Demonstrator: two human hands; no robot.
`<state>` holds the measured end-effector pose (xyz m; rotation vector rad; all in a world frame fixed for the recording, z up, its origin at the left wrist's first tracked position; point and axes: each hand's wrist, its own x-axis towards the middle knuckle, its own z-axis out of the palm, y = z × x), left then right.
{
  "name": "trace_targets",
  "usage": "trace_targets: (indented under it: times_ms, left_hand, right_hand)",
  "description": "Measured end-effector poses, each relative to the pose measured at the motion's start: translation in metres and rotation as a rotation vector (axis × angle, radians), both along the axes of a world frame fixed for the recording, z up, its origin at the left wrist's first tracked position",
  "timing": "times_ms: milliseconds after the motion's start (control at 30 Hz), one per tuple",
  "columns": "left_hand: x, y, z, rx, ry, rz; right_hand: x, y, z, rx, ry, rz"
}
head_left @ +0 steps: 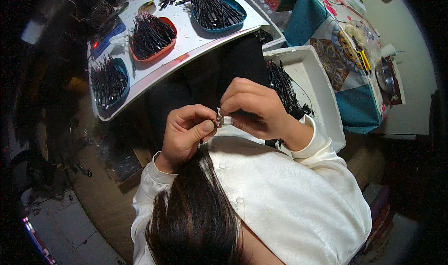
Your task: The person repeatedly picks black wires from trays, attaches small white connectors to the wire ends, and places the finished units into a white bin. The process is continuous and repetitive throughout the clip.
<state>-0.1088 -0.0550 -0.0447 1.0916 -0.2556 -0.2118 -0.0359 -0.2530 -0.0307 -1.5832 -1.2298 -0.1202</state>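
My left hand [187,130] and my right hand [255,107] meet in front of my white shirt [280,185]. Both are closed, thumbs and fingers pinched together at nearly the same spot. Between the fingertips shows a small whitish and dark piece [221,119], too small to name. Whether it belongs to the shirt's edge or is a loose part, I cannot tell. Beyond my hands, on the white table [186,43], bundles of short black cables fill a red tray [173,31], a blue tray [240,6] and another blue tray [125,76].
At my right stands a white foam box [322,85] with black cables [284,90] in it. Farther right, a patterned cloth [357,108] covers a table with yellow-handled scissors [363,59] and a metal bowl [385,76]. A blue basket [109,38] sits at the table's left.
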Motion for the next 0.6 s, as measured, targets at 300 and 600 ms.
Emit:
trace_targets:
  times_ms: [300, 600]
  left_hand:
    - [0.003, 0.003, 0.009, 0.69, -0.544, 0.142]
    - [-0.006, -0.002, -0.002, 0.321, -0.14, 0.109]
  right_hand:
    - [-0.01, -0.012, -0.013, -0.097, 1.242, 0.249]
    - [-0.015, -0.008, 0.002, -0.154, -0.189, -0.152]
